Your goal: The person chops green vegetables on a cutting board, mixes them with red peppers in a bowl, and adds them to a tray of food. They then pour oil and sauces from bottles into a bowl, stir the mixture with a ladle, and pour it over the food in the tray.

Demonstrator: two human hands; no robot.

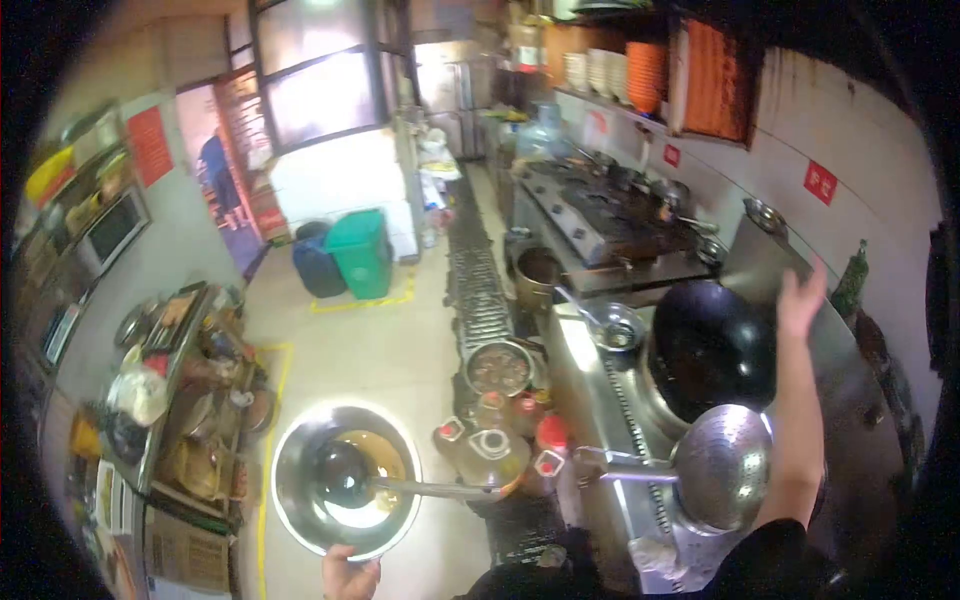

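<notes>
A large stainless steel bowl [284, 470] is in my left hand [350, 576], whose fingers and thumb close on its near rim. Yellowish-brown liquid [385, 455] covers part of the bowl's bottom. A ladle [425, 488] rests in it, its handle pointing right over the bottles. My right hand [803, 300] is raised with fingers apart and nothing in it, near the right edge of a black wok [705, 345] on the stove [585, 400]. Below that forearm lies a perforated metal strainer [725, 465], its handle pointing left.
Several oil and sauce bottles [490, 455] stand left of the stove, beside a pot of food [498, 370]. Behind are a small metal bowl [617, 328] and a burner range [600, 205]. A cluttered shelf [190, 380] lines the left; a green bin [360, 255] stands farther back.
</notes>
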